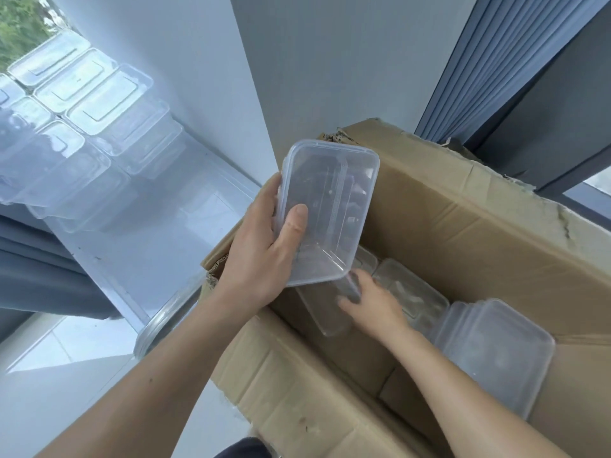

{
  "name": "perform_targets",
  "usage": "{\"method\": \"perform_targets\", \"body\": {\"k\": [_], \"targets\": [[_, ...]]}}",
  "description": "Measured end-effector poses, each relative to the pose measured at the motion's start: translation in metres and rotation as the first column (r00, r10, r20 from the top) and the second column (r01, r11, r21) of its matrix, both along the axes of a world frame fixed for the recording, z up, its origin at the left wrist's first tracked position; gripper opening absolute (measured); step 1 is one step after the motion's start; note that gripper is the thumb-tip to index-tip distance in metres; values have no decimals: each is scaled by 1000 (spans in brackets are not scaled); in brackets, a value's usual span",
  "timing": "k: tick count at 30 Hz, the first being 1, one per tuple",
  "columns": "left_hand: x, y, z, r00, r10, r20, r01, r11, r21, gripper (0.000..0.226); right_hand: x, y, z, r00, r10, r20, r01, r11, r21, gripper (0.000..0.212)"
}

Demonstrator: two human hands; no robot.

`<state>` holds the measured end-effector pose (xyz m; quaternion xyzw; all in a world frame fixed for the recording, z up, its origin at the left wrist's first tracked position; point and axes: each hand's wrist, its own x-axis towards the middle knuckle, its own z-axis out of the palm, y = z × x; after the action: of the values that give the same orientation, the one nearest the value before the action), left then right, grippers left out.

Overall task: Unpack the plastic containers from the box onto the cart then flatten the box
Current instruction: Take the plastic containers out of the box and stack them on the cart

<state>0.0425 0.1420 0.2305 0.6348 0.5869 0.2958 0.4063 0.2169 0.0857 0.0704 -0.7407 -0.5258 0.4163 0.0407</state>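
1. The left hand (261, 256) is curled round a clear rectangular container (327, 206), held above the left edge of the torn cardboard box (479, 246).
2. The right hand (373, 305) is lowered inside the box onto a second container (322, 314); whether it grips cannot be told.
3. Translucent stacked containers (82, 104) are set on the glossy cart (158, 233), left of the box.

The cardboard box (463, 246) is plain tan-brown, and its torn top edge is paler and greyish. The raised container (330, 206) is clear and colourless. So are the containers in the box (492, 352) and the stacked containers (82, 104), which look faintly blue-white. The cart top (172, 233) is glossy white. The curtain (489, 71) is slate blue-grey with vertical pleat lines. The wall (314, 61) is pale grey and the foliage (20, 24) is green.
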Motion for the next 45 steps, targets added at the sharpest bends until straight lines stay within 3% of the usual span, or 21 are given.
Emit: {"method": "perform_targets", "body": {"k": [4,7,14,19,25,30,36,38,45], "targets": [[1,-13,30,996,69,48,-71,996,47,26,13,-13,42,985,-125,-115,137,985,101,59],[-10,-27,42,983,141,120,-144,989,23,36,15,-26,75,959,-174,-222,211,965,158,42],[-57,-61,63,937,270,221,-264,963,-55,17,0,-59,152,869,-236,-435,403,847,347,32],[-103,-88,85,875,326,358,-326,943,-62,40,-38,-77,194,866,-161,-474,396,799,452,45],[-185,-131,91,766,399,503,-433,900,-54,24,-116,-105,215,867,-64,-495,357,772,526,48],[-267,-175,91,704,484,520,-535,843,-59,10,-194,-128,223,869,5,-495,313,768,558,46],[-341,-213,92,692,522,499,-574,817,-60,19,-273,-148,230,858,102,-504,243,784,572,31],[-357,-218,91,689,529,495,-585,810,-52,17,-292,-149,228,848,115,-517,247,777,579,37],[-388,-208,90,699,524,486,-579,814,-45,40,-327,-123,223,838,122,-532,238,796,557,57]]}}
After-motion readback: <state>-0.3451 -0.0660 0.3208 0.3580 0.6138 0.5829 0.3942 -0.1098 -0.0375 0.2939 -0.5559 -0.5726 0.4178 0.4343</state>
